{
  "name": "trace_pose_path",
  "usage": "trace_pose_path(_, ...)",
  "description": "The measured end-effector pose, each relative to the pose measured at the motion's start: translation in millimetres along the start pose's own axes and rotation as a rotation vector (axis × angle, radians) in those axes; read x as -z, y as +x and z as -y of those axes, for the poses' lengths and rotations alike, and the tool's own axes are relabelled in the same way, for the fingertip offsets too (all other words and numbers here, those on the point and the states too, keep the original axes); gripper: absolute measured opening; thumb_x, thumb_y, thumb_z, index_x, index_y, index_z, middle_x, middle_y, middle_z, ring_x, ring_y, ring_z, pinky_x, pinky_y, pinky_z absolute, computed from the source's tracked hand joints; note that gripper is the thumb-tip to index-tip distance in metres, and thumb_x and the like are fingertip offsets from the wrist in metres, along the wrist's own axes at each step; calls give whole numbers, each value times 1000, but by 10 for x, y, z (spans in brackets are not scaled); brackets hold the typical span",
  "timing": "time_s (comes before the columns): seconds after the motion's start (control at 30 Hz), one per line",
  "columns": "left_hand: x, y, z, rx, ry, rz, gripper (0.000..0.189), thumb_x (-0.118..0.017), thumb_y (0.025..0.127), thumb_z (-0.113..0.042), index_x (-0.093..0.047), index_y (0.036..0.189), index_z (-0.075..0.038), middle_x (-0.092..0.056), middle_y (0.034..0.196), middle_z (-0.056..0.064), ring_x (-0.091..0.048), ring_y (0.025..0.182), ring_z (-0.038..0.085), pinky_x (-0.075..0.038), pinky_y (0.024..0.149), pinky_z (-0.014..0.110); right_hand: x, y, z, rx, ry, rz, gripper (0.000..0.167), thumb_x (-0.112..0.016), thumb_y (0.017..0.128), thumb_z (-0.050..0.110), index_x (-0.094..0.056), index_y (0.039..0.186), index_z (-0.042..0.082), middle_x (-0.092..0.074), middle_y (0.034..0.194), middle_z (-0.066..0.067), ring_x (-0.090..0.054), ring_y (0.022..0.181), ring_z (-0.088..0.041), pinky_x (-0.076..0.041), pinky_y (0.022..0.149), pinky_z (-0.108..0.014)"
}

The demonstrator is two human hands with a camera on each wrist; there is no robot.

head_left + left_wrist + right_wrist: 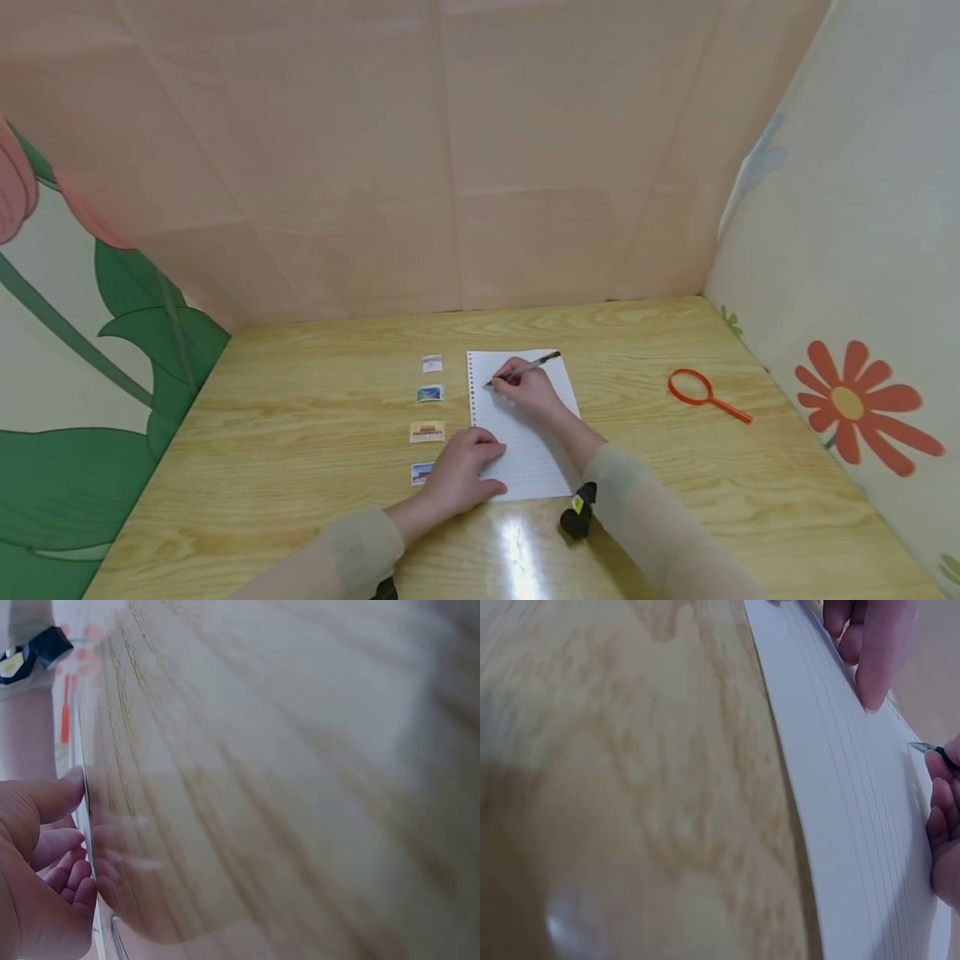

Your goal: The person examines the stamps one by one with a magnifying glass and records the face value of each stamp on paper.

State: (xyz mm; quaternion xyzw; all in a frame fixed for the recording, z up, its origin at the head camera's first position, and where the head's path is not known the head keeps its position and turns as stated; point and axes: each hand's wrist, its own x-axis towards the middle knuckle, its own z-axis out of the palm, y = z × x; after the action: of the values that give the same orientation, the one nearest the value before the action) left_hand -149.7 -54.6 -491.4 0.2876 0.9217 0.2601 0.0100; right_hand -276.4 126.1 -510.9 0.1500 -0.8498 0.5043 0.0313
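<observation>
Pinching the pen (536, 364), right hand (534, 392) rests on paper (528, 450) beyond the spread left hand (460, 472).

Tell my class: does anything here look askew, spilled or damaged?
Nothing stands out. The paper shows no spill or tear, four small pictures form a rough column beside it, and the magnifying glass looks whole; the left hand partly hides the lowest picture.

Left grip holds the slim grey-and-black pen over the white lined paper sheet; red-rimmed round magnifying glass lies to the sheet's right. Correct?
Wrong grip: the head view shows the pen in the right grip, over the sheet. The magnifying glass does lie to the sheet's right.
</observation>
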Motion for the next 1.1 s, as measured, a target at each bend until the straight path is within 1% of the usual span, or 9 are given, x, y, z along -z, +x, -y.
trace_pose_path(0.1, -5, -2, 4, 1, 6, 2, 51, -84, 80, -28, -69, 124, -6, -59, 119, 3, -53, 110, 21, -42, 99, 34, -15, 2, -7, 19, -18, -11, 4, -71, 85, 6, -68, 88, 6, -64, 77, 3, -55, 69, -10, -44, 63, -20)
trace_pose_path(0.2, -2, -2, 2, 2, 4, 6, 51, -83, 80, -28, -69, 124, -6, -59, 119, 3, -53, 110, 21, -42, 99, 34, -22, 2, -10, 33, -11, -15, 4, -70, 84, 5, -68, 88, 4, -63, 75, 3, -54, 67, -11, -44, 61, -21)
trace_pose_path(0.4, 1, 0, 4, 1, 5, 5, 51, -84, 80, -28, -69, 124, -6, -59, 119, 4, -53, 111, 21, -41, 100, 34, -25, 3, -4, 22, -23, -7, 4, -71, 85, 6, -68, 88, 5, -62, 74, 3, -53, 65, -10, -43, 59, -21)
trace_pose_path(0.57, -6, 3, 13, 5, -6, 3, 52, -84, 79, -28, -69, 124, -6, -59, 119, 4, -53, 111, 21, -41, 100, 35, -15, -9, 17, 10, -22, 28, 4, -72, 85, 7, -69, 87, 6, -62, 74, 4, -52, 65, -10, -42, 59, -21)
trace_pose_path(0.87, -5, -6, 10, -21, 22, -21, 52, -85, 77, -29, -70, 122, -6, -60, 119, 4, -54, 110, 22, -42, 99, 34, 3, -50, 28, 47, -8, 108, 4, -71, 84, 7, -68, 84, 7, -62, 72, 5, -54, 68, -10, -43, 63, -22)
trace_pose_path(1.1, -4, -13, 13, -33, 22, -28, 52, -85, 77, -28, -71, 121, -5, -61, 118, 5, -54, 109, 23, -42, 98, 35, 3, -69, -2, 58, -7, 132, 5, -71, 84, 7, -68, 82, 10, -61, 71, 6, -54, 68, -10, -44, 63, -23)
